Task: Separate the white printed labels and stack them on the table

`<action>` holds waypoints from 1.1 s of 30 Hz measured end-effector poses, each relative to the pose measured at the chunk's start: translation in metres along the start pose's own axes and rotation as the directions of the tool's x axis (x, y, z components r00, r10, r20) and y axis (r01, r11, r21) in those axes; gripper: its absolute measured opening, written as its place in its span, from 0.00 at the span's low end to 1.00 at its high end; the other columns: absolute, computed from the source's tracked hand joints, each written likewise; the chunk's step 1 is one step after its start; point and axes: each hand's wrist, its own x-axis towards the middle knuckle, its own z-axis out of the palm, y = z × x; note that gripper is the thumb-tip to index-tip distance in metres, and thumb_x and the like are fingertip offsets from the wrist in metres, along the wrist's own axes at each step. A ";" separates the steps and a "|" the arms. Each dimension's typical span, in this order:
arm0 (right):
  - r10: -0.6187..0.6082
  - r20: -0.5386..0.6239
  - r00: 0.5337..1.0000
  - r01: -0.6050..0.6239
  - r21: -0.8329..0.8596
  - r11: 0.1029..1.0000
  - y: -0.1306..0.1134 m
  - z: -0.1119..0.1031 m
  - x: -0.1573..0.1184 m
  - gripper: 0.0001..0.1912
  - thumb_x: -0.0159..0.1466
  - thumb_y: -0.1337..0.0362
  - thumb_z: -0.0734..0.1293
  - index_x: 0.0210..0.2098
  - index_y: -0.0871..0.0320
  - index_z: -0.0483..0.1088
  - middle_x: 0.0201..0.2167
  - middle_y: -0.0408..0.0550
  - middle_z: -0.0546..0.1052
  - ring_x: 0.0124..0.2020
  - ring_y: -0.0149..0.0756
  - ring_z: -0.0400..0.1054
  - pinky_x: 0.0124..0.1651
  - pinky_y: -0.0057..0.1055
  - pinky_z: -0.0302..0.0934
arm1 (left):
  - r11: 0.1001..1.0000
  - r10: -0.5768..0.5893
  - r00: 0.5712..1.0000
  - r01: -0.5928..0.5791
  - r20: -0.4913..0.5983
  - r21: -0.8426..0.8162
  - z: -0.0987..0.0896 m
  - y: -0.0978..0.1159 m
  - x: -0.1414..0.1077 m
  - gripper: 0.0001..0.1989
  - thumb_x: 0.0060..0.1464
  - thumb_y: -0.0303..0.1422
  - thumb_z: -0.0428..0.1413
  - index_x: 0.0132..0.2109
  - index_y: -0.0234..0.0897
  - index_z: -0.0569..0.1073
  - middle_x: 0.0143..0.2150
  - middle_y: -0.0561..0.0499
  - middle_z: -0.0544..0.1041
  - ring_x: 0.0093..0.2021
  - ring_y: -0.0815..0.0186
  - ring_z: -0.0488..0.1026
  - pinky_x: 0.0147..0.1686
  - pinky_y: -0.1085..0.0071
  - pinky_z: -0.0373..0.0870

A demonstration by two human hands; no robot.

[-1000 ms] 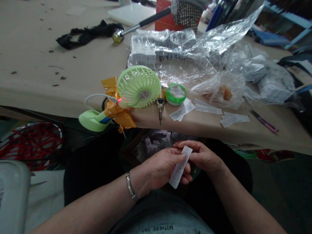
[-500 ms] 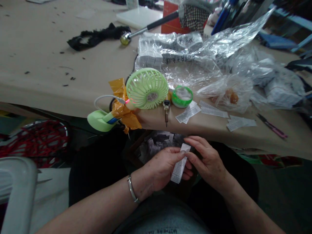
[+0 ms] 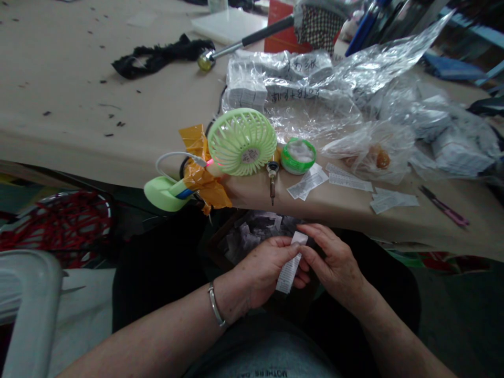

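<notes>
My left hand grips a small stack of white printed labels, thumb on top and fingers underneath. From the other side, my right hand reaches to the labels' upper end; its thumb touches their edge and its index finger curves behind. Both hands are over my lap, just below the table's edge. Under them, partly hidden, a box contains many loose label pieces. On the table nearby lie crossed label strips, with another strip and a small pile of labels further right.
A green fan is taped at the table edge, beside a soldering iron and a green-rimmed tub. Pink-handled scissors lie to the right. Behind are clear plastic bags, a mallet and black cloth.
The view has shifted slightly, so the table things appear a little further right. Both hands keep nearly the same hold on the labels.
</notes>
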 end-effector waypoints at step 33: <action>0.386 0.110 0.916 -0.365 0.627 0.688 -0.034 0.025 0.040 0.09 0.60 0.60 0.66 0.27 0.58 0.69 0.22 0.38 0.65 0.24 0.26 0.57 0.27 0.23 0.53 | 0.564 0.689 0.719 -0.451 -0.093 0.692 -0.025 0.019 -0.025 0.07 0.56 0.29 0.52 0.35 0.34 0.76 0.30 0.53 0.76 0.33 0.70 0.70 0.35 0.75 0.65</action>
